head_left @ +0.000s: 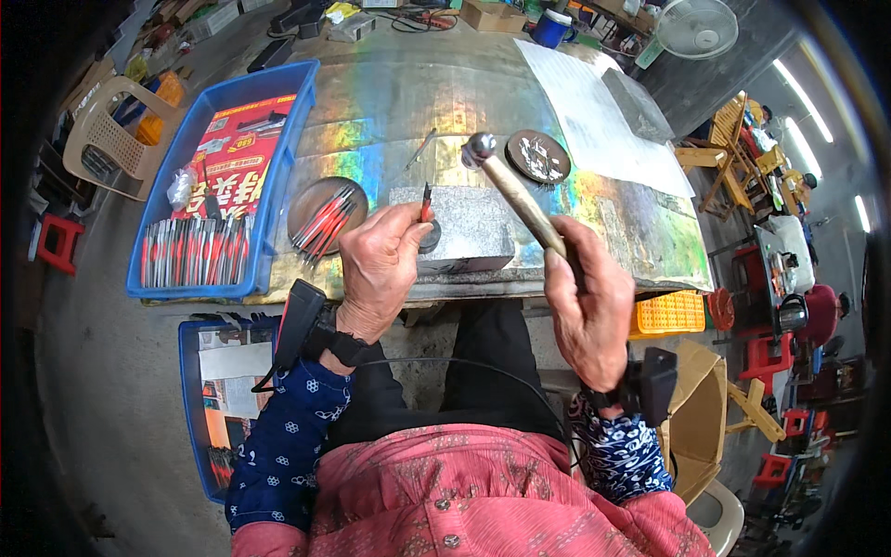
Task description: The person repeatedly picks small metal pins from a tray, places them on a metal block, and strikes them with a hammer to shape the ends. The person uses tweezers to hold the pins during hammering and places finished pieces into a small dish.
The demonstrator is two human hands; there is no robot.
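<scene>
Above the stone block [478, 239], my left hand [379, 265] pinches a slim red-and-black tool [427, 202], its dark tip pointing up. A small dark round piece [430, 238] sits on the block just beside those fingers. My right hand [594, 302] is wrapped round the handle of a hammer [522, 204], whose rounded metal head is raised beyond the block, apart from the tool. Left of my left hand, a round dish [302, 200] bears several red-and-silver slim tools [327, 221]. Another round dish [526, 173] behind the block holds small white pieces.
A blue tray [304, 121] at the left holds rows of similar slim tools and a red printed sheet. White paper [594, 121] lies far right under a flat, plastic-like slab [639, 104]. A second blue tray [190, 371], a yellow basket [670, 314] and a cardboard box [696, 418] stand below.
</scene>
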